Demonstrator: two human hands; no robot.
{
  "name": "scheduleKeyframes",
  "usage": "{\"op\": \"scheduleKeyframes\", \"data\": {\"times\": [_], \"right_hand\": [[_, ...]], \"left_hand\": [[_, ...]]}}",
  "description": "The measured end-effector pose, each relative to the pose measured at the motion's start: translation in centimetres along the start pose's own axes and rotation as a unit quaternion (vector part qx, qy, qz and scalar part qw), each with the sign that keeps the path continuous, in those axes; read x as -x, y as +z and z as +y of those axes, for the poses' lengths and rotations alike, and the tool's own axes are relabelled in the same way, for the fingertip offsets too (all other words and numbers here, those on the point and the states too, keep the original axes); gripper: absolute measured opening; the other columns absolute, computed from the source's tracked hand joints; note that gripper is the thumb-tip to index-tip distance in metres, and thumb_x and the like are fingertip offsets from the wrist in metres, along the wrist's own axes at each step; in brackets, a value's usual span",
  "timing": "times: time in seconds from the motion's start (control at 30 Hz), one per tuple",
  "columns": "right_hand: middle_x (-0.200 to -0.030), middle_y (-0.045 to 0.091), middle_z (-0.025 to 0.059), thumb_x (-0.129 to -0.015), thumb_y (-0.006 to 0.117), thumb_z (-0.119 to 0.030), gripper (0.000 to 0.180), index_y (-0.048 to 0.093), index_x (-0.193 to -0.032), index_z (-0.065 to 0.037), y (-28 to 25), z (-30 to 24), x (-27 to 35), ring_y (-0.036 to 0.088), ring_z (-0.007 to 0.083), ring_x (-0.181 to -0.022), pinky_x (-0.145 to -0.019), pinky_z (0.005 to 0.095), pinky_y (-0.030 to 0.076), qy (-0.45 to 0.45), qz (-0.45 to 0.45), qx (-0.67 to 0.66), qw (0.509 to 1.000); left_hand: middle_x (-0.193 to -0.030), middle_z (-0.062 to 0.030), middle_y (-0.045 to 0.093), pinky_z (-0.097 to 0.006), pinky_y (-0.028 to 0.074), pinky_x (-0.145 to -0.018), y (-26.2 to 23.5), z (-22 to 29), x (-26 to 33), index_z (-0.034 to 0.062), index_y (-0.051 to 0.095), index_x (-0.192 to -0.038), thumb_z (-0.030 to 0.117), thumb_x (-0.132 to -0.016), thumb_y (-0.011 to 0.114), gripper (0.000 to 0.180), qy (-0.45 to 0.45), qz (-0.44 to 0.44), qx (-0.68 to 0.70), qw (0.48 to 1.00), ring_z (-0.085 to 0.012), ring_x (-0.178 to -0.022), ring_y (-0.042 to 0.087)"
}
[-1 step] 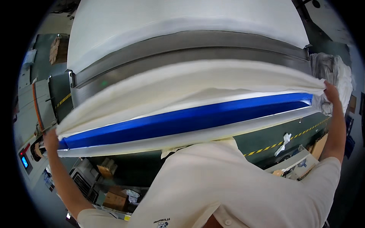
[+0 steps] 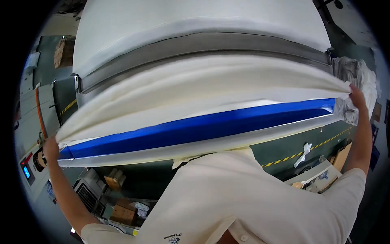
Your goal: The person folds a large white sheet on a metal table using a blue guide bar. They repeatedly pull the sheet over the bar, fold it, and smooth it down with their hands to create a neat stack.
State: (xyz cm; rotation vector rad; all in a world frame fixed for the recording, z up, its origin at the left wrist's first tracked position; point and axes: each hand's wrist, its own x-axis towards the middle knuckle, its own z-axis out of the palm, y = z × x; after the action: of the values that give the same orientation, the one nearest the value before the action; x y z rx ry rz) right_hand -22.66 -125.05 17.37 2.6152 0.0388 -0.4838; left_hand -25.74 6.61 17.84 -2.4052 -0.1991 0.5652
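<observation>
Both arms spread wide, gripping a long white sheet [image 2: 211, 87] by its two near corners. Left hand [image 2: 50, 147] closed on the left corner, fingers wrapped tight around the bunched edge; right hand [image 2: 357, 95] closed likewise on the right corner, fingers pinched over the fabric. Held so far apart, probably to keep the near edge taut and straight, since cloth this long would sag and fold otherwise. Lying stretched across a long padded bench, the sheet's far part draped over the white padding [image 2: 195, 20], with a grey metal bar [image 2: 203, 44] running across between the two white spans. Just under the lifted edge, a bright blue strip [image 2: 203, 126] along the bench's front, and a pale grey lip [image 2: 195, 146] beneath that. Near the right hand, a crumpled heap of white cloth [image 2: 357, 73]. Below, a green floor [image 2: 284, 148] with a yellow-black striped line [image 2: 308, 152], and cardboard boxes [image 2: 124, 211] at lower left
</observation>
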Motion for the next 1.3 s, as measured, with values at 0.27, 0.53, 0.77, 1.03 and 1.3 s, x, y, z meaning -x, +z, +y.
{"op": "scheduleKeyframes", "data": {"times": [0.27, 0.53, 0.77, 1.03, 1.3], "right_hand": [[-0.105, 0.060, 0.0200, -0.076, 0.055, -0.002, 0.038, 0.050, -0.115, -0.004, -4.3, 0.1, -2.8, 0.055, 0.0375, -0.102, -0.085, 0.0397, 0.042, 0.016, 0.001, -0.140, 0.990], [-0.091, 0.062, 0.0184, -0.068, 0.058, -0.006, 0.031, 0.055, -0.099, -0.006, -0.1, -9.2, -0.1, 0.056, 0.0401, -0.090, -0.077, 0.0456, 0.046, -0.004, -0.175, -0.059, 0.983], [-0.090, 0.063, 0.0174, -0.069, 0.058, -0.010, 0.030, 0.055, -0.099, -0.006, 4.2, -12.6, 4.2, 0.059, 0.0377, -0.089, -0.077, 0.0461, 0.047, -0.014, -0.317, 0.018, 0.948], [-0.091, 0.061, 0.0191, -0.078, 0.054, -0.009, 0.021, 0.055, -0.098, -0.004, 6.6, -14.0, 5.5, 0.058, 0.0372, -0.088, -0.076, 0.0457, 0.048, -0.004, -0.346, 0.063, 0.936], [-0.085, 0.059, 0.0204, -0.074, 0.054, -0.002, 0.017, 0.052, -0.091, -0.002, 6.9, -13.5, 6.4, 0.056, 0.0394, -0.085, -0.075, 0.0480, 0.046, -0.026, -0.308, 0.037, 0.950]], "left_hand": [[-0.100, -0.0181, 0.060, -0.047, 0.044, -0.079, -7.1, -1.6, 0.8, 0.0101, 0.059, -0.105, 0.010, -0.080, 0.047, 0.028, 0.027, 0.030, -0.019, 0.999, -0.0384, -0.095, 0.055], [-0.091, -0.0102, 0.062, -0.043, 0.046, -0.076, 3.7, 6.1, 3.5, 0.0109, 0.061, -0.095, 0.015, -0.076, 0.060, 0.020, 0.165, -0.122, -0.066, 0.976, -0.0300, -0.089, 0.059], [-0.095, -0.0070, 0.062, -0.043, 0.045, -0.077, 8.6, 12.3, 5.6, 0.0120, 0.064, -0.087, 0.015, -0.075, 0.060, 0.013, 0.235, -0.198, -0.077, 0.949, -0.0258, -0.095, 0.059], [-0.095, -0.0126, 0.065, -0.044, 0.050, -0.076, 11.2, 14.8, 3.9, 0.0074, 0.066, -0.087, 0.012, -0.070, 0.062, 0.017, 0.253, -0.289, -0.115, 0.916, -0.0308, -0.090, 0.062], [-0.106, -0.0113, 0.064, -0.040, 0.051, -0.078, 5.7, 19.3, 1.5, 0.0095, 0.068, -0.094, 0.018, -0.081, 0.056, 0.019, 0.278, -0.449, -0.200, 0.825, -0.0274, -0.100, 0.061]]}}
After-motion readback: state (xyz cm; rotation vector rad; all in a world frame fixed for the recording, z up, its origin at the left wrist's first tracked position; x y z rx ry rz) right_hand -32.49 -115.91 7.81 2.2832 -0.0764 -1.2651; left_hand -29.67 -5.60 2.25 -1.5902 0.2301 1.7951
